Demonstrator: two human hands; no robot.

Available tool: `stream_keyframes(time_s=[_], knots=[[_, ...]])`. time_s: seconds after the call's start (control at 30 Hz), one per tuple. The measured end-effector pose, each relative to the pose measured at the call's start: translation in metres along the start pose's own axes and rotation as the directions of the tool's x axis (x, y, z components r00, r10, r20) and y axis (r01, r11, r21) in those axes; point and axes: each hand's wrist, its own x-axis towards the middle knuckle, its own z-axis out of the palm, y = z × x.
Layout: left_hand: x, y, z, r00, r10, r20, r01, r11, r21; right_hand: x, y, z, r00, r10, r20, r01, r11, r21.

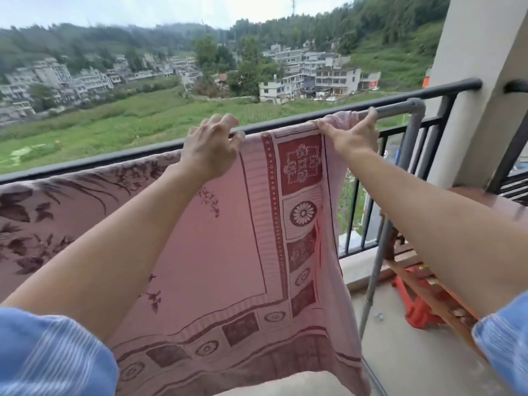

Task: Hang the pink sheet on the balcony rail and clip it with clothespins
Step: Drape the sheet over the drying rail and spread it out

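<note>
The pink sheet (228,252) is draped over a grey metal bar (400,107) that runs just on the near side of the black balcony rail (445,88). Its bordered corner hangs down in the middle of the view, while the rest stretches away to the left below the rail. Whether the left stretch lies on the bar or on the rail itself cannot be told.

The left hand (210,150) is set at the sheet's top edge, its fingers curled over the fabric, so the grip is closed on the sheet. The right hand (353,135) is placed further right, near the bar's elbow joint. Its thumb is stretched left along the fold and its fingers are hooked over the cloth-covered bar, so this grip too is closed on the sheet. Both forearms are bare, and blue striped sleeves (51,352) are seen at the near edge.

On the balcony floor (400,352) at the right, a red plastic object (414,307) is partly hidden by a wooden plank (423,290). Green fields and pale houses are seen far beyond the rail.
</note>
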Motion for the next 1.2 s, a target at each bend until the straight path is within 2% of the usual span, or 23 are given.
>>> stream_keyframes(time_s=[0.07, 0.17, 0.27, 0.4, 0.5, 0.57, 0.63, 0.67, 0.77, 0.8, 0.87, 0.93, 1.0, 1.03, 1.1, 1.17, 1.2], knots=[[0.011, 0.009, 0.016, 0.998, 0.0, 0.058, -0.002, 0.999, 0.04, 0.005, 0.004, 0.002, 0.997, -0.08, -0.019, 0.08, 0.997, -0.007], [0.017, 0.013, 0.032, 0.999, 0.032, 0.003, -0.032, 0.981, 0.19, 0.025, -0.001, -0.014, 0.954, -0.276, -0.115, 0.265, 0.959, -0.1], [0.022, 0.013, 0.037, 0.998, 0.063, -0.026, -0.056, 0.973, 0.222, 0.052, -0.005, -0.035, 0.952, -0.264, -0.155, 0.247, 0.962, -0.118], [0.034, 0.02, 0.035, 0.998, 0.055, 0.01, -0.056, 0.989, 0.139, 0.063, 0.007, -0.028, 0.962, -0.252, -0.106, 0.201, 0.915, -0.35], [0.05, 0.036, 0.037, 0.988, 0.151, -0.043, -0.148, 0.987, 0.06, 0.054, 0.008, -0.024, 0.885, -0.446, -0.134, 0.338, 0.813, -0.473], [0.063, 0.049, 0.04, 0.982, 0.183, -0.048, -0.182, 0.983, 0.021, 0.045, 0.005, -0.02, 0.823, -0.568, 0.006, 0.501, 0.72, -0.48], [0.075, 0.059, 0.046, 0.989, 0.148, 0.023, -0.148, 0.989, -0.007, 0.041, 0.01, -0.017, 0.77, -0.621, 0.145, 0.597, 0.623, -0.505], [0.08, 0.061, 0.05, 0.99, 0.127, 0.066, -0.127, 0.992, -0.001, 0.044, 0.016, -0.019, 0.759, -0.635, 0.14, 0.605, 0.611, -0.51], [0.086, 0.06, 0.058, 0.989, 0.082, 0.12, -0.085, 0.996, 0.02, 0.056, 0.026, -0.033, 0.75, -0.661, -0.001, 0.59, 0.67, -0.45], [0.087, 0.059, 0.059, 0.99, 0.072, 0.121, -0.075, 0.997, 0.018, 0.061, 0.027, -0.039, 0.759, -0.65, -0.032, 0.575, 0.693, -0.435], [0.088, 0.057, 0.061, 0.991, 0.061, 0.12, -0.064, 0.998, 0.019, 0.074, 0.022, -0.054, 0.834, -0.539, -0.118, 0.466, 0.802, -0.374], [0.089, 0.056, 0.061, 0.992, 0.054, 0.117, -0.059, 0.998, 0.034, 0.103, 0.028, -0.076, 0.919, -0.3, -0.255, 0.251, 0.946, -0.207], [0.089, 0.057, 0.062, 0.991, 0.034, 0.126, -0.041, 0.998, 0.051, 0.135, 0.044, -0.099, 0.947, 0.012, -0.321, 0.026, 0.993, 0.115], [0.09, 0.058, 0.063, 0.991, 0.018, 0.133, -0.026, 0.998, 0.056, 0.147, 0.055, -0.107, 0.947, 0.139, -0.291, -0.073, 0.971, 0.227], [0.092, 0.064, 0.063, 0.991, -0.018, 0.136, 0.009, 0.998, 0.068, 0.158, 0.07, -0.115, 0.955, 0.248, -0.16, -0.191, 0.932, 0.308], [0.095, 0.078, 0.061, 0.992, -0.034, 0.123, 0.024, 0.996, 0.08, 0.159, 0.077, -0.119, 0.966, 0.258, 0.024, -0.252, 0.916, 0.313], [0.098, 0.089, 0.061, 0.993, -0.022, 0.113, 0.013, 0.997, 0.079, 0.16, 0.078, -0.123, 0.969, 0.216, 0.118, -0.243, 0.922, 0.301]])
